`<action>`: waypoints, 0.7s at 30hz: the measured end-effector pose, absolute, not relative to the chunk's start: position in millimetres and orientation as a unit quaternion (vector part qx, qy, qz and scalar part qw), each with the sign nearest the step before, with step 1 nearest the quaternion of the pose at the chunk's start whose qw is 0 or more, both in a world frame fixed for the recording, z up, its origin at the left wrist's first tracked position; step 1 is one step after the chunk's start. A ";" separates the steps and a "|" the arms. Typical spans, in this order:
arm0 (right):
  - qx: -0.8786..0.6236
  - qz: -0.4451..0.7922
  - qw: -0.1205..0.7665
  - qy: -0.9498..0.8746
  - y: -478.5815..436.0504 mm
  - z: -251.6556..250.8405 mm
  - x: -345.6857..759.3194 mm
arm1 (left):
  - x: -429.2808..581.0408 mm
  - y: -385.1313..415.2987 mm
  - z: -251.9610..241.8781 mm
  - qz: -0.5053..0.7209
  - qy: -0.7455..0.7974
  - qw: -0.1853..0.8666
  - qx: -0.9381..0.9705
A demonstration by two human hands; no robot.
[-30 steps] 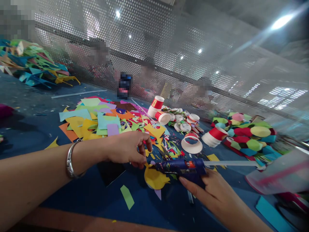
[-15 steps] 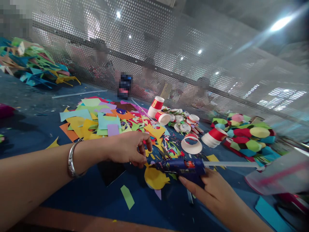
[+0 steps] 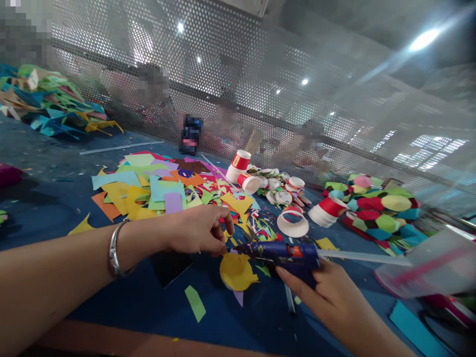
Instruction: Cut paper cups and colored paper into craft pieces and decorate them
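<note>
My left hand (image 3: 203, 230), with a silver bangle on the wrist, pinches the upper edge of a round yellow paper cutout (image 3: 238, 272). A small purple bit (image 3: 233, 251) shows beside the fingertips, and a purple point sticks out below the cutout. In my right hand (image 3: 327, 282) is a blue hot glue gun (image 3: 284, 253), its fingers wrapped round the handle. The nozzle points left, close to my left fingertips and over the cutout's top edge. A long translucent glue stick (image 3: 366, 257) extends from the gun's rear.
Beyond my hands lies a heap of coloured paper scraps (image 3: 148, 181). Red-and-white paper cups (image 3: 327, 210) and a pile of round pieces (image 3: 280, 191) stand to its right. A translucent container (image 3: 427, 267) is at far right. A perforated metal screen (image 3: 208, 64) rises behind.
The glue gun's nozzle has lifted slightly, and the purple bit now shows beneath its tip. Both hands stay in nearly the same place; the whole view has shifted slightly.
</note>
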State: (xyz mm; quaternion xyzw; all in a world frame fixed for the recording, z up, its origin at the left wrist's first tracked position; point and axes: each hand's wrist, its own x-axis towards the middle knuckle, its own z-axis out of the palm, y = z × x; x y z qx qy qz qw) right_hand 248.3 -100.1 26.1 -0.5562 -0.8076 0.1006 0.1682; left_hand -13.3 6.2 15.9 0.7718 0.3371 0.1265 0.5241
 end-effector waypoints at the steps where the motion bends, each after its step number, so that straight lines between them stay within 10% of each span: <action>1: -0.563 0.101 0.182 -0.800 -100.6 24.9 249.9 | -12.8 6.0 15.1 0.128 0.335 0.528 0.770; 21: -0.606 0.128 0.250 -0.744 -112.5 0.5 268.3 | -0.2 1.7 14.8 0.114 0.360 0.417 0.827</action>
